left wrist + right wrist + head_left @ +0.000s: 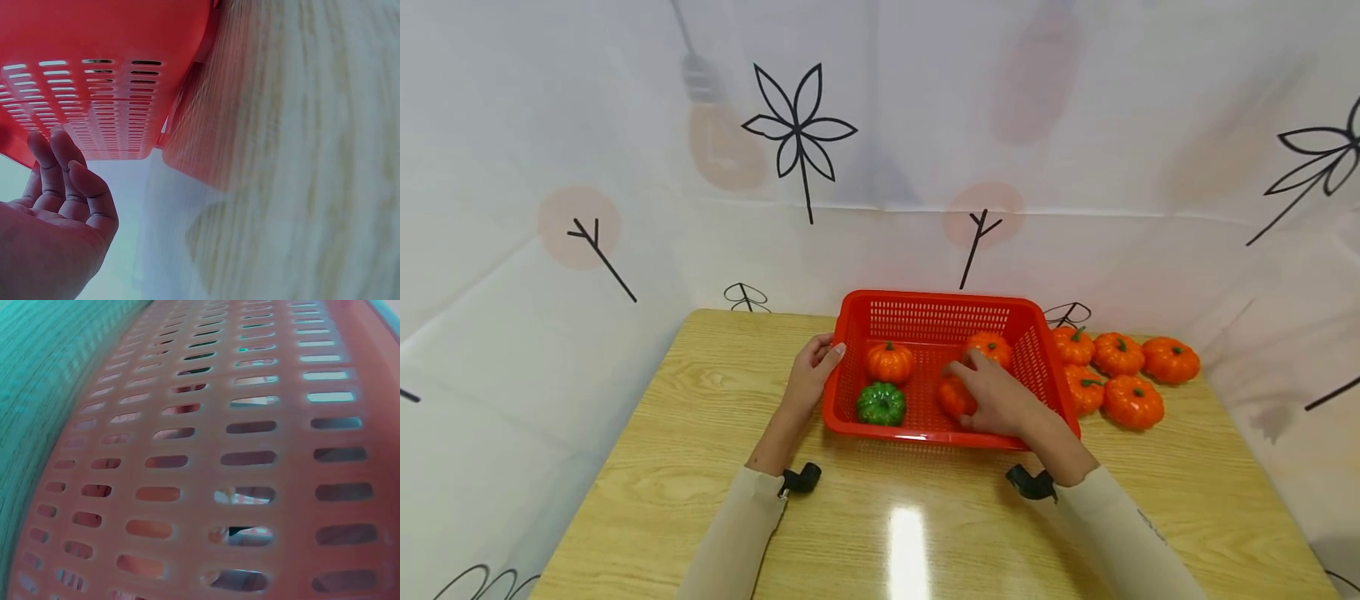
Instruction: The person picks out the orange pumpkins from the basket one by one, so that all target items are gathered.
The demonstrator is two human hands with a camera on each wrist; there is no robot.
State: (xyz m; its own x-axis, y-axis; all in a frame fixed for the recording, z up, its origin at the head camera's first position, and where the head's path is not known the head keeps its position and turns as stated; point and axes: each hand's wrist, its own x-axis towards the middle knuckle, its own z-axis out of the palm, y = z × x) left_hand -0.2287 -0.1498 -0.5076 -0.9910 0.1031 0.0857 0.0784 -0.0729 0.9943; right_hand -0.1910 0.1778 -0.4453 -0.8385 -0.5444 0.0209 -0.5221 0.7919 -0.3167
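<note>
A red plastic basket (925, 302) with slotted walls stands on the wooden table. My left hand (810, 372) holds its left side, thumb over the rim. In the left wrist view the fingers (89, 181) of that hand bend up against the outer wall. Reaching over the front right, my right hand (1000, 400) grips an orange pumpkin (953, 398) inside the basket, partly hidden by the fingers. Another orange pumpkin (990, 346) sits just behind it. Towards the left inside are an orange pumpkin (890, 363) and a green pumpkin (882, 405). In the right wrist view the basket wall (206, 444) hides most of the hand.
Several more orange pumpkins (1133, 402) are clustered on the table (700, 433) to the right of the basket, the nearest close against its wall. Behind the table hangs a pale cloth (880, 167) printed with plants. A bright light reflection lies on the tabletop in front.
</note>
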